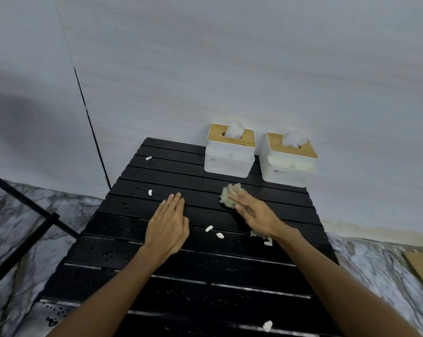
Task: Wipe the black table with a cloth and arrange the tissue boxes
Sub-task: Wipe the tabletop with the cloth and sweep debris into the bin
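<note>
A black slatted table (137,246) fills the middle of the head view, wet with droplets. Two white tissue boxes with wooden lids stand at its far right edge against the wall: the left box (228,156) and the right box (288,164), each with a tissue sticking up. My right hand (254,214) lies flat on a crumpled beige cloth (229,194), pressing it onto the table just in front of the boxes. My left hand (168,226) rests palm down on the slats, fingers together, holding nothing.
Several small white scraps lie on the table, such as a scrap (209,228) between my hands and a scrap (267,325) near the front. A black metal frame (23,203) crosses the marble floor at left. A brown board (421,271) lies at right.
</note>
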Available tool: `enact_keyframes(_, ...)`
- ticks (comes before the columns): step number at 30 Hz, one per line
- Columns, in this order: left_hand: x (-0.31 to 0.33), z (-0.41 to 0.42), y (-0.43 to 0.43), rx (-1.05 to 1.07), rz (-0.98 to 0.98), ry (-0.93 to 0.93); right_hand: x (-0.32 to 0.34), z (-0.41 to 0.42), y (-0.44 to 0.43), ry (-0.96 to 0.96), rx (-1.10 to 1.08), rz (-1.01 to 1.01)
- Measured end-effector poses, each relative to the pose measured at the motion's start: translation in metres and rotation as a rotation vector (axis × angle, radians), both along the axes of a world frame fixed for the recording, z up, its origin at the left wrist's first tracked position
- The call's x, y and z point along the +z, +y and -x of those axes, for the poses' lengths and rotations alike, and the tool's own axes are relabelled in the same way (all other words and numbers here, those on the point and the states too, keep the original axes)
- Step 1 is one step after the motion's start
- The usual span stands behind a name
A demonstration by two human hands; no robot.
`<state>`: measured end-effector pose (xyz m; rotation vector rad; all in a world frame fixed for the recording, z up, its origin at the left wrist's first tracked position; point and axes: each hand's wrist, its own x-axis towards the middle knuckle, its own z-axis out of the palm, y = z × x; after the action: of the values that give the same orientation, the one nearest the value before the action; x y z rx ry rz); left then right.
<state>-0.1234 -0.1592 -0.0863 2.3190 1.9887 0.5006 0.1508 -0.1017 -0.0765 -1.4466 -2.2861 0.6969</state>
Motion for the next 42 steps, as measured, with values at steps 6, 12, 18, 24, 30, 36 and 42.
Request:
enact_keyframes(6,0.0,-0.003,0.0,-0.005,-0.005,0.008,0.007,0.025,-0.064,0.085,0.271,0.036)
enact_keyframes(12,0.001,-0.002,-0.001,-0.06,-0.007,-0.052,0.045,-0.022,-0.064,0.283,-0.188,0.088)
enact_keyframes(18,-0.005,-0.001,-0.004,-0.14,-0.004,-0.111,0.001,-0.062,-0.053,0.073,-0.357,-0.054)
enact_keyframes(24,-0.006,-0.003,-0.002,-0.156,-0.002,-0.186,0.007,-0.007,-0.068,0.077,0.024,-0.047)
enact_keyframes(30,0.013,-0.018,0.003,-0.137,-0.057,-0.373,0.033,-0.017,-0.091,0.309,-0.046,0.198)
enact_keyframes(36,0.028,-0.078,0.044,-0.373,-0.205,-0.191,0.031,-0.075,-0.063,0.182,-0.638,-0.14)
enact_keyframes(42,0.035,-0.159,0.105,-0.533,-0.245,0.022,0.001,-0.077,-0.037,0.081,-0.659,-0.13)
